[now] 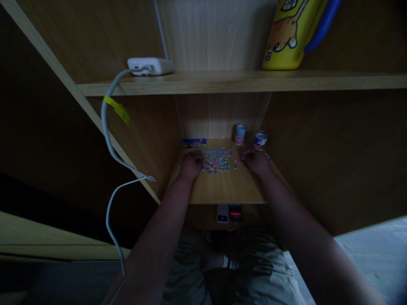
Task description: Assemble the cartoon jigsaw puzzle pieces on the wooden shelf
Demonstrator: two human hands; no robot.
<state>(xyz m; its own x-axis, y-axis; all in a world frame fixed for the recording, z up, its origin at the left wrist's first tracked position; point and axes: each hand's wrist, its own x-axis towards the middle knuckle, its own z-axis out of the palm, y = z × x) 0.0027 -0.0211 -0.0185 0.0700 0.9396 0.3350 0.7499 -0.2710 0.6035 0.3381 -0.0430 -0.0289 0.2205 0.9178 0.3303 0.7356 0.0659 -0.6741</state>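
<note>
dim wooden shelving fills the view, and on the low light-wood shelf (222,190) lies a flat scatter of small multicoloured cardboard puzzle pieces (216,160). the left hand (190,164) rests at 9 o'clock of the scatter, knuckles up, its fingers (197,157) curled down onto the edge pieces. the right hand (258,161) sits at 3 o'clock, its fingers bent toward a few stray pieces. whether either hand has a piece pinched i cannot tell; the light is too poor. a blue printed picture strip (193,144) lies at 10 o'clock, and two small printed tins (240,134) stand at 1 o'clock, apart from the pieces. working this scatter well probably calls for light fingertip touches, one piece at a time, sliding rather than sweeping, so nothing slips off the shelf's front edge. the scatter's long axis runs from 9 to 3 o'clock, between the hands; which way any single piece points is too small to tell.
</note>
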